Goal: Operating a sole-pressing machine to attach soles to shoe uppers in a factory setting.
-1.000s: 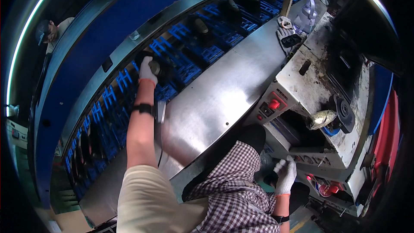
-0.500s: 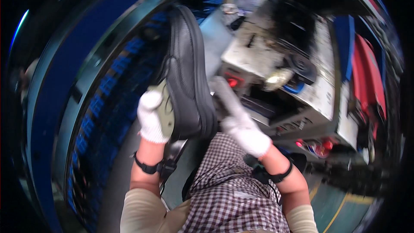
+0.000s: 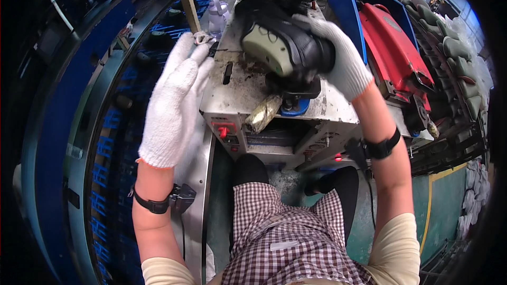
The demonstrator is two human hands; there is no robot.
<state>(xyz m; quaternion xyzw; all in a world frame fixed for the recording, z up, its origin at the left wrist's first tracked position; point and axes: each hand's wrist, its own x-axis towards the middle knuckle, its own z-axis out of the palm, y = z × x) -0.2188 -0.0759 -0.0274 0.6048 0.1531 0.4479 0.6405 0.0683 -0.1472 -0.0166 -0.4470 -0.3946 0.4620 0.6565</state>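
A black shoe (image 3: pixel 306 47), blurred by motion, is tilted over the worktop of a white machine (image 3: pixel 216 95). A pale green shoe last (image 3: pixel 264 47) with dark lines on it fills the shoe's opening. My right hand (image 3: pixel 340 55), in a white knit glove, wraps round the shoe from the right, its fingertips partly hidden behind it. Under the shoe sits a black support (image 3: pixel 293 85) with a blue base. My left hand (image 3: pixel 171 100), also gloved in white, is raised at the machine's left, fingers stretched out and nothing in it.
A gold-wrapped handle (image 3: pixel 264 113) sticks out at the machine's front. On the left runs a dark rack (image 3: pixel 105 179) with blue bars. A lilac bottle (image 3: pixel 217 16) stands behind; a red machine part (image 3: pixel 396 47) and several green lasts (image 3: pixel 457 47) lie right.
The shoe has moved from between both hands at the left to over the machine's worktop, now in my right hand. My left hand has let go of it. The view has swung right.
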